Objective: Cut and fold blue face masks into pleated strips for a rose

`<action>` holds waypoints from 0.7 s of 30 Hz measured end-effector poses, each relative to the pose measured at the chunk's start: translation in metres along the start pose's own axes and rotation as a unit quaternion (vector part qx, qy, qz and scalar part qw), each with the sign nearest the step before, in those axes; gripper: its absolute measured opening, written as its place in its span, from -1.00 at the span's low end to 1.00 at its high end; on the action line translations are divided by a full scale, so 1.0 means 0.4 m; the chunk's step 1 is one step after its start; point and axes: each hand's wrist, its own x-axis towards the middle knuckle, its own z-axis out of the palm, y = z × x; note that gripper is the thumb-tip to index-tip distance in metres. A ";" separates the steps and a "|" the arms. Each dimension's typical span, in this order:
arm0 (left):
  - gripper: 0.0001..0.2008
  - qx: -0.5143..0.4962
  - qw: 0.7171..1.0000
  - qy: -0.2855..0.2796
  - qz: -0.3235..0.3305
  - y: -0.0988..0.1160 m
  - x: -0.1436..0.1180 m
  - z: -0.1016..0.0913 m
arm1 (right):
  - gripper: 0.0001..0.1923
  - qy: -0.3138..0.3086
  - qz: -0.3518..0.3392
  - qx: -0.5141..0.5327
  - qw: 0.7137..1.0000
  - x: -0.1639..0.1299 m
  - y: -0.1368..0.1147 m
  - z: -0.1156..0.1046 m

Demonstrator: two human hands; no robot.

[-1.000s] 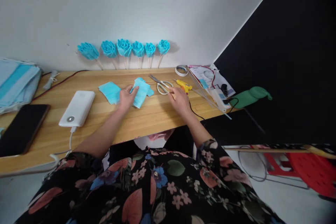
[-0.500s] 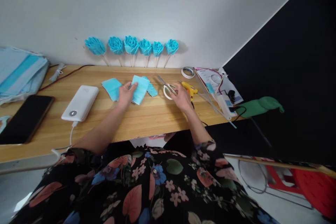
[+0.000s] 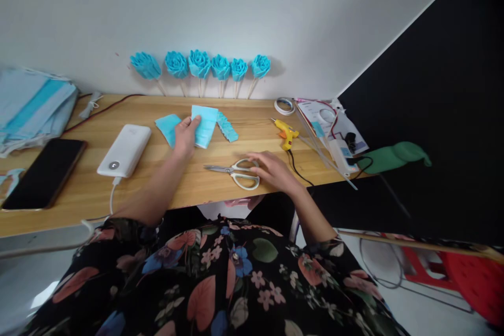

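Scissors point(image 3: 235, 171) had come from the far side to the near tabletop point(image 3: 220, 189) edge under the loosely curled right hand point(image 3: 273, 170); the flat, open left hand point(image 3: 184, 134) pinned blue paper point(image 3: 203, 125), steadying it

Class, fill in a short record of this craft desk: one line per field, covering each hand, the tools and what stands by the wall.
Left hand: flat on a blue pleated sheet
Right hand: touching the scissors by their handles
Glue gun: yellow, lying right of the sheets
Power bank: white, cabled, left of the left hand
Wall: six blue paper roses on sticks
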 end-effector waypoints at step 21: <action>-0.58 -0.044 0.998 0.029 -0.039 0.005 0.002 -0.002 | -0.78 0.044 0.151 -0.095 0.983 0.426 0.105 0.093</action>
